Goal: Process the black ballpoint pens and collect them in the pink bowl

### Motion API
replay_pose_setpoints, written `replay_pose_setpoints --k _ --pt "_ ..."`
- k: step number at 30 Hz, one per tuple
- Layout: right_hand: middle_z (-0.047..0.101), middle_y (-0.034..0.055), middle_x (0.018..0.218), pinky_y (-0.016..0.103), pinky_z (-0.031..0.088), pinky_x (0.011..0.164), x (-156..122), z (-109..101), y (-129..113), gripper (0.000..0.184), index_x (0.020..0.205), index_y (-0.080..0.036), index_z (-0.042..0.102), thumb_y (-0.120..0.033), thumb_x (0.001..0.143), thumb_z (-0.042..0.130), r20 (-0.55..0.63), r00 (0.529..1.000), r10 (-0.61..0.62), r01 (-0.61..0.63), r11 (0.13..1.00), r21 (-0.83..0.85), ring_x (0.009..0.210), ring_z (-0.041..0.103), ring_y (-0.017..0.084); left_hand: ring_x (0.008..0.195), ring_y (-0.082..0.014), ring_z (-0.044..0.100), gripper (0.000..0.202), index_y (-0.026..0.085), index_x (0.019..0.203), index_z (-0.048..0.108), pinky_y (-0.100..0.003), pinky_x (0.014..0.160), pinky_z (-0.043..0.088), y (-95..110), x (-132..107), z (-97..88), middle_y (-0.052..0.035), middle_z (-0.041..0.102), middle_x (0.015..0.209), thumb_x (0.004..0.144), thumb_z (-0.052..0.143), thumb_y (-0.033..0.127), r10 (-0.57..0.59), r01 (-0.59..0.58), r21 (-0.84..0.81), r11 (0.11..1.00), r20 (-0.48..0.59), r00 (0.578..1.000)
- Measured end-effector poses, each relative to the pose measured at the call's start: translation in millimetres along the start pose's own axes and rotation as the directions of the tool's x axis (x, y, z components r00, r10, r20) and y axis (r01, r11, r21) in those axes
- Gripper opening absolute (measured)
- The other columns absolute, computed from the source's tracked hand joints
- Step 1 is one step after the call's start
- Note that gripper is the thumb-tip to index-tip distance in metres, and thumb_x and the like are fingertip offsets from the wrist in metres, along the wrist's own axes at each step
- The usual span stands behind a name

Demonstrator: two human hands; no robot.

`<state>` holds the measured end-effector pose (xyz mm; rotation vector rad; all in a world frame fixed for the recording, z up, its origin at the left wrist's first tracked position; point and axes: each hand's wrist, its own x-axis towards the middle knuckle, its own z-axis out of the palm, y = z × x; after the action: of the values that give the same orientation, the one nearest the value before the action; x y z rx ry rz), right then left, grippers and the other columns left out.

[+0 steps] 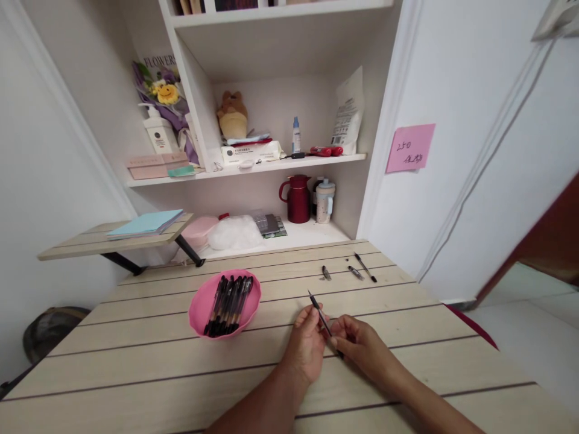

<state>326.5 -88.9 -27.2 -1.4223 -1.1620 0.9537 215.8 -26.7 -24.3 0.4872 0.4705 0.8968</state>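
A black pen (320, 314) is held over the wooden table (136, 355) by both of my hands. My left hand (307, 340) pinches its upper part, and the tip sticks out above the fingers. The lower end is gripped by my right hand (357, 343). A pink bowl (198, 307) holding several black pens (228, 304) sits to the left of my hands. Loose pen parts lie farther back on the table: a small dark piece (326, 272), another short piece (355, 272) and a thin refill (365, 267).
White shelves behind the table hold a red jug (297, 198), a cup (324, 201), a plush toy (232, 114), bottles and boxes. A small side shelf (113, 241) with a blue notebook juts out at the left. A pink note (410, 147) sticks on the right wall.
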Motion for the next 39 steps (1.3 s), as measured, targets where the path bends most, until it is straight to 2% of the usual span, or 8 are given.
replay_pose_setpoints --k 5,11,22,26,30,35,37,39 --pt "0.051 -0.0036 0.05 0.023 0.034 0.049 29 -24 1 0.015 0.057 -0.02 0.05 -0.028 0.068 0.055 -0.179 0.978 -0.106 0.052 0.958 -0.284 0.05 0.045 0.012 0.081 -0.0148 0.057 0.039 0.017 0.101 0.059 -0.027 0.074 0.041 3 -1 -1.0 -0.0069 0.061 0.093 0.068 0.069 0.036 -0.038 0.038 0.002 0.999 0.017 0.999" --pt "0.065 0.0057 0.065 0.027 0.038 0.06 82 -62 2 0.012 0.062 -0.019 0.058 -0.021 0.07 0.049 -0.358 0.927 -0.116 -0.177 0.705 -0.687 0.064 0.058 0.019 0.086 -0.0162 0.057 0.036 0.016 0.101 0.06 -0.029 0.076 0.041 1 3 -5.8 -0.0094 0.06 0.099 0.069 0.067 0.031 -0.063 0.063 0.012 0.998 0.01 0.998" --pt "0.067 0.0142 0.072 0.027 0.037 0.062 117 -59 10 0.009 0.063 -0.014 0.061 -0.017 0.068 0.053 -0.412 0.904 -0.114 -0.246 0.65 -0.719 0.074 0.061 0.023 0.084 -0.0169 0.058 0.031 0.016 0.095 0.06 -0.03 0.076 0.041 1 3 -4.2 -0.0094 0.061 0.096 0.068 0.067 0.028 -0.075 0.074 -0.009 0.997 -0.013 0.997" --pt "0.066 0.0113 0.07 0.027 0.037 0.061 110 -62 7 0.011 0.065 -0.016 0.059 -0.023 0.07 0.053 -0.414 0.9 -0.137 -0.217 0.682 -0.698 0.071 0.06 0.021 0.084 -0.0167 0.057 0.03 0.016 0.094 0.06 -0.03 0.076 0.041 2 1 -3.7 -0.0088 0.061 0.096 0.068 0.068 0.027 -0.065 0.065 0.019 0.998 0.007 0.998" --pt "0.066 0.0056 0.068 0.026 0.038 0.06 88 -52 5 0.015 0.068 -0.019 0.057 -0.026 0.073 0.045 -0.405 0.9 -0.161 -0.165 0.736 -0.657 0.065 0.059 0.018 0.084 -0.0165 0.056 0.021 0.016 0.085 0.059 -0.028 0.073 0.041 1 -3 -3.1 -0.0075 0.06 0.096 0.067 0.066 0.026 0.05 -0.056 0.17 0.984 0.043 0.998" --pt "0.059 0.0006 0.057 0.027 0.038 0.056 50 -18 5 0.016 0.063 -0.02 0.056 -0.033 0.069 0.048 -0.338 0.923 -0.183 0.042 0.922 -0.384 0.056 0.052 0.016 0.068 -0.0119 0.051 0.01 0.017 0.075 0.057 -0.023 0.066 0.037 6 -1 1.1 -0.0018 0.057 0.071 0.066 0.061 0.014 0.277 -0.252 0.535 0.806 0.035 0.96" --pt "0.054 -0.0008 0.053 0.027 0.036 0.053 39 -3 5 0.017 0.063 -0.02 0.057 -0.036 0.067 0.052 -0.325 0.935 -0.139 0.055 0.966 -0.254 0.052 0.048 0.015 0.069 -0.0124 0.05 0.012 0.018 0.076 0.057 -0.023 0.067 0.038 24 1 -0.2 -0.0017 0.057 0.073 0.066 0.058 0.012 0.382 -0.322 0.658 0.681 0.056 0.923" --pt "0.051 -0.0019 0.05 0.026 0.034 0.049 31 11 3 0.019 0.063 -0.02 0.057 -0.038 0.065 0.055 -0.302 0.951 -0.069 0.027 0.99 -0.14 0.048 0.044 0.013 0.076 -0.015 0.052 0.016 0.019 0.081 0.058 -0.026 0.073 0.039 57 -1 -6.2 -0.0032 0.058 0.08 0.067 0.058 0.013 0.473 -0.354 0.805 0.476 0.104 0.875"
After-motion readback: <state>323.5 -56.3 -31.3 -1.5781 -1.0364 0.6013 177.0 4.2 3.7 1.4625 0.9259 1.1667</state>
